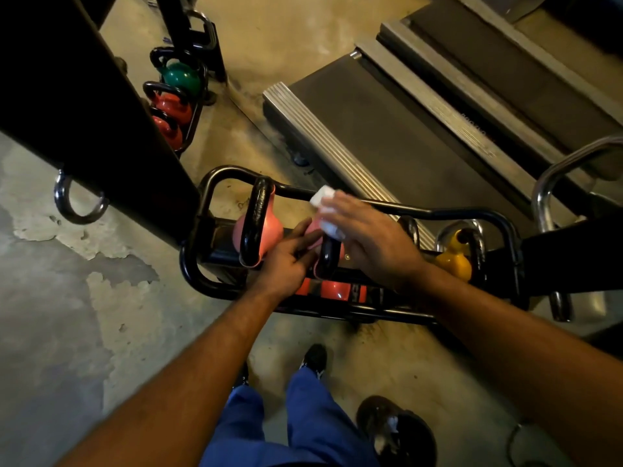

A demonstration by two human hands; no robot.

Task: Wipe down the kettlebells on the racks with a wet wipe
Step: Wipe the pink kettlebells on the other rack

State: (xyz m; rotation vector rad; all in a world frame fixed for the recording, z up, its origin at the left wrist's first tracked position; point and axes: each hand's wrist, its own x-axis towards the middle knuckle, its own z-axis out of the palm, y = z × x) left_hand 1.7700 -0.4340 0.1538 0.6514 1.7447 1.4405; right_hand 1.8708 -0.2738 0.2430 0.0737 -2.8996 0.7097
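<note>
Kettlebells sit on the black rack (188, 264) just in front of the person: at its left end a pink kettlebell (266, 230) with a black handle, and just beside it a second pink kettlebell (315, 242), mostly covered by both hands. The left hand (286, 261) rests on this bell's body with fingers nearly straight. The right hand (367, 234) grips a white wet wipe (325, 205) against the top of its black handle. Farther right on the same rack stands a yellow kettlebell (453, 261).
</note>
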